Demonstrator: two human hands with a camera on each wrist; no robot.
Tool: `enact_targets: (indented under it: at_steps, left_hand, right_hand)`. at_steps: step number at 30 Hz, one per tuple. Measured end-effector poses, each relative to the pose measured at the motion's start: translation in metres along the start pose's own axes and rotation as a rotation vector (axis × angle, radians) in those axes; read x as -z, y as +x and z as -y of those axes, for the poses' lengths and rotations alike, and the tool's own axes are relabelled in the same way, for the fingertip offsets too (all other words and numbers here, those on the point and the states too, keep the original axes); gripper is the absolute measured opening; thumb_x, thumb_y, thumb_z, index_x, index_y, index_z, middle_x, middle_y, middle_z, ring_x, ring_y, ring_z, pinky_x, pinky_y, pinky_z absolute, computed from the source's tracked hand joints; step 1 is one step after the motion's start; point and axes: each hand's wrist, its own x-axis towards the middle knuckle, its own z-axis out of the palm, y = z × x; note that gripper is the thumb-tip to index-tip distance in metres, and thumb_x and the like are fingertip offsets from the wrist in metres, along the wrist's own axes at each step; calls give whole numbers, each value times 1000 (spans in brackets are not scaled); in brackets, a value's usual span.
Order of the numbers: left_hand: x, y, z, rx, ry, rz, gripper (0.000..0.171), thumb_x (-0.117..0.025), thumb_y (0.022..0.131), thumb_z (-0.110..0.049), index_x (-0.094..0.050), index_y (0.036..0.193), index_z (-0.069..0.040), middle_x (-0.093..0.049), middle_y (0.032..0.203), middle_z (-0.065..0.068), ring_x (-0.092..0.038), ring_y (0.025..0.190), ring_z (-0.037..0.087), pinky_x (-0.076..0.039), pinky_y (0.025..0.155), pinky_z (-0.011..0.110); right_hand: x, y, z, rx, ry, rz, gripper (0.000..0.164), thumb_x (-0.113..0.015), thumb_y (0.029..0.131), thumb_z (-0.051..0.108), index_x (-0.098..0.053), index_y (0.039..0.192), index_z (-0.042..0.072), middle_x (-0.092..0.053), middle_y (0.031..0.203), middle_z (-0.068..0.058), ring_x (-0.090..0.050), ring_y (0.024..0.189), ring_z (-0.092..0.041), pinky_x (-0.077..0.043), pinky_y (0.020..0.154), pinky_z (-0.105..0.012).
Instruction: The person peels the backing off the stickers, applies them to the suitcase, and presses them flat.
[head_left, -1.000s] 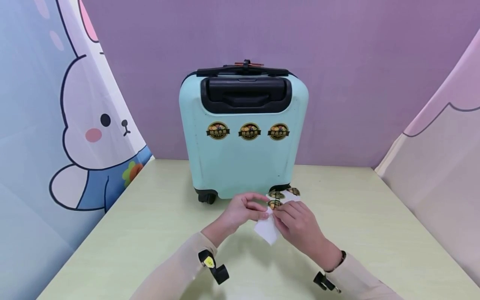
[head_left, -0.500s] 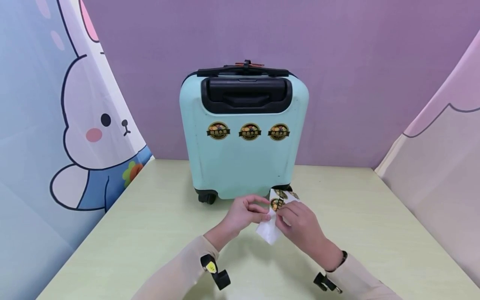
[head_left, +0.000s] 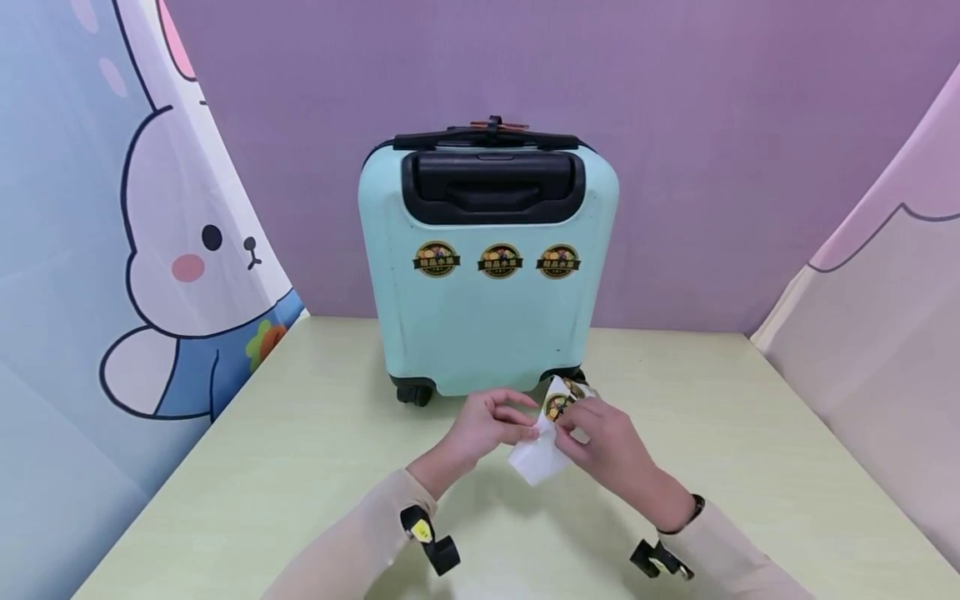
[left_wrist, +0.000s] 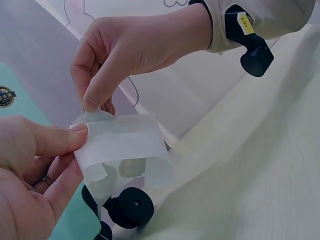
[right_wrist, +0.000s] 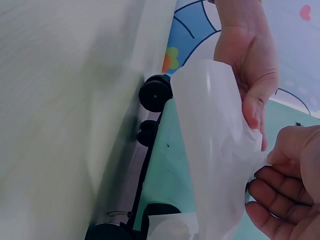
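Note:
A white sheet of stickers (head_left: 540,458) is held up in front of the suitcase, its lower part bent toward the person. My left hand (head_left: 487,427) pinches the sheet's left edge between thumb and fingers. On the sheet's printed face, a round black-and-gold sticker (head_left: 557,407) shows near the right fingers. My right hand (head_left: 603,442) pinches a round, pale edge (left_wrist: 95,116) that sticks out past the sheet in the left wrist view, seemingly a sticker lifting from its backing. In the right wrist view the sheet's plain back (right_wrist: 212,140) hides the printed side.
Behind the hands a mint-green suitcase (head_left: 487,333) stands upright on the pale table (head_left: 300,467). Three matching round stickers (head_left: 499,261) sit in a row below its black handle recess (head_left: 495,190). A purple backdrop (head_left: 712,167) hangs behind, a cartoon rabbit cloth (head_left: 187,208) at left.
The sheet has turned slightly between the hands, and its printed top has shifted right. My right hand has moved slightly to the right, still pinching; my left hand has barely moved.

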Motion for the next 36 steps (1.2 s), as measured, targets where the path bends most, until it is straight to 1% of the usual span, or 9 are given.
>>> enact_targets:
  at_steps: [6,10,14,17,22,26,31,36]
  left_hand:
    - [1,2,0,14,9,-14,35,-76,83,8,-66,116,7,-75,91,13,-73,87,21,-60,75,33]
    - [1,2,0,17,12,-19,35,-76,82,8,-66,116,8,-75,91,14,-73,86,21,-60,75,33]
    - [2,2,-1,22,11,-23,33,-76,82,8,-68,114,6,-75,92,14,-73,86,22,-61,75,33]
    - [2,2,0,26,12,-23,33,-76,82,9,-68,113,6,-75,92,14,-73,87,22,-61,75,33]
    - [2,2,0,33,12,-21,32,-76,82,8,-68,112,5,-75,92,14,-73,86,21,-61,73,32]
    - [2,3,1,23,18,-16,31,-76,81,9,-68,111,4,-75,91,14,-73,86,20,-61,72,31]
    - [2,3,2,20,23,-6,33,-76,81,9,-66,113,8,-75,91,14,-73,85,19,-60,71,29]
    - [3,3,2,10,25,0,35,-76,81,10,-64,114,10,-75,91,14,-73,83,18,-60,70,29]
  right_hand:
    - [4,1,-1,-106,32,46,25,-75,69,-11,-63,72,11,-62,71,5,-56,64,-8,-49,55,-22]
    - [7,1,-1,-170,80,75,26,-73,72,-13,-65,73,11,-63,73,5,-56,65,-7,-50,53,-22]
    - [9,2,-2,-235,129,111,25,-72,74,-13,-67,73,11,-65,75,5,-58,67,-6,-53,54,-24]
    - [12,3,-4,-309,169,152,22,-73,77,-11,-69,74,10,-66,74,7,-59,67,-4,-54,56,-24]
    - [18,7,-7,-472,248,225,18,-73,82,-7,-73,77,10,-67,73,9,-61,67,-3,-54,59,-26]
    - [23,8,-10,-564,305,271,15,-73,84,-4,-74,77,9,-67,72,8,-59,66,-5,-53,59,-25]
    - [25,7,-16,-634,358,291,11,-74,86,-1,-74,79,7,-67,71,5,-55,63,-6,-49,56,-22]
    - [27,6,-20,-730,445,289,4,-74,87,1,-75,82,2,-69,73,-1,-57,62,-6,-48,56,-22]
